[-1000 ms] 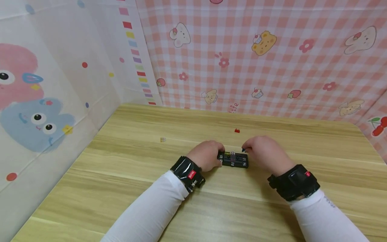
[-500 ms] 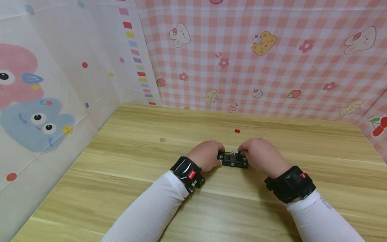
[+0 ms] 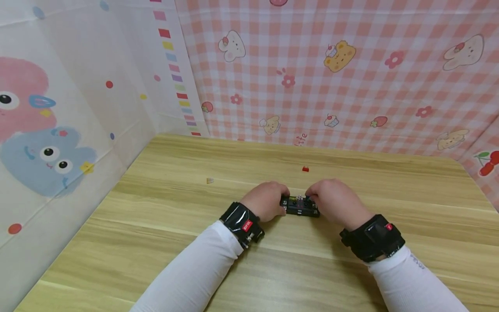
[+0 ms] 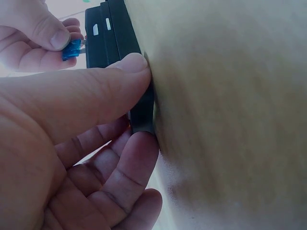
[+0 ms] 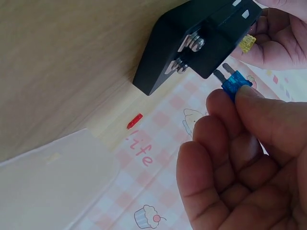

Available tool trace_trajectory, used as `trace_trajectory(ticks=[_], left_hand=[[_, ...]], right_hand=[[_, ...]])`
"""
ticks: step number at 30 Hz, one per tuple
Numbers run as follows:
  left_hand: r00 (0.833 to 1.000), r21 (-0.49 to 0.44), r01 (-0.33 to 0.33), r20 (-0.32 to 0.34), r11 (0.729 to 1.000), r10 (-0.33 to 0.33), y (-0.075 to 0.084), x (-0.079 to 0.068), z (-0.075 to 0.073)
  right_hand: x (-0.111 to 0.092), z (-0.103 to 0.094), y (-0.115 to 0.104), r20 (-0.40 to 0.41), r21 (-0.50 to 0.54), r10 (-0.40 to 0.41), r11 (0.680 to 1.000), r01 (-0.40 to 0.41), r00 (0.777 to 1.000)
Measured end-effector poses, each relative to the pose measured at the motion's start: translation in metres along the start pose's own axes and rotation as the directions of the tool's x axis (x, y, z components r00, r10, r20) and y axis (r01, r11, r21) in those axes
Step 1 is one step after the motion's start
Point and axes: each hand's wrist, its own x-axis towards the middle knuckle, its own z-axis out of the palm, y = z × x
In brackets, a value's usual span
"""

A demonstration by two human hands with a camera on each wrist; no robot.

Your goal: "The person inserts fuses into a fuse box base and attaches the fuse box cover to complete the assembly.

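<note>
A black fuse holder [image 3: 309, 212] with metal screw terminals rests on the wooden table. My left hand [image 3: 266, 201] grips its left end, the thumb on the near side and fingers on the far side. My right hand [image 3: 338, 201] pinches a blue blade fuse [image 5: 236, 85] between thumb and forefinger. In the right wrist view the fuse's two metal prongs [image 5: 219, 75] point at the holder's top face, very close to it; whether they have entered a slot is not visible. A yellow fuse [image 5: 247, 43] shows at the holder's top, near the left fingers, its lower part hidden.
A red fuse [image 3: 306, 169] lies on the table behind the holder. Farther left lies a small clear piece [image 3: 210, 180], probably another fuse. A pink checked cloth [image 3: 288, 56] hangs behind the table, and a white printed one [image 3: 128, 108] hangs at the left.
My right hand has moved left with the blue fuse, from beside the holder's right end to over its right part, then almost stopped. My left hand and the holder have stayed in place.
</note>
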Motion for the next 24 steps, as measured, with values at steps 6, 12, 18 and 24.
trace_trajectory(ticks=[6,12,18,24], left_hand=[[1.0,0.006,-0.004,-0.005,1.0,0.005,-0.0001,0.0001,0.0005],[1.0,0.014,-0.007,-0.011,1.0,0.007,-0.0005,0.0001,0.001],[1.0,0.022,-0.006,-0.008,1.0,0.007,-0.0008,0.0002,0.0014],[1.0,0.018,-0.009,-0.006,1.0,0.009,-0.0009,0.0002,0.001]], right_hand=[[0.0007,0.0,-0.0004,0.039,0.002,0.008,1.0,-0.008,0.999],[0.0009,0.0004,0.0,0.039,0.002,0.003,1.0,-0.003,0.999],[0.0015,0.0028,0.0005,0.056,0.014,0.013,1.0,-0.014,0.998],[0.0012,0.003,0.0003,0.053,0.021,0.017,1.0,-0.018,0.998]])
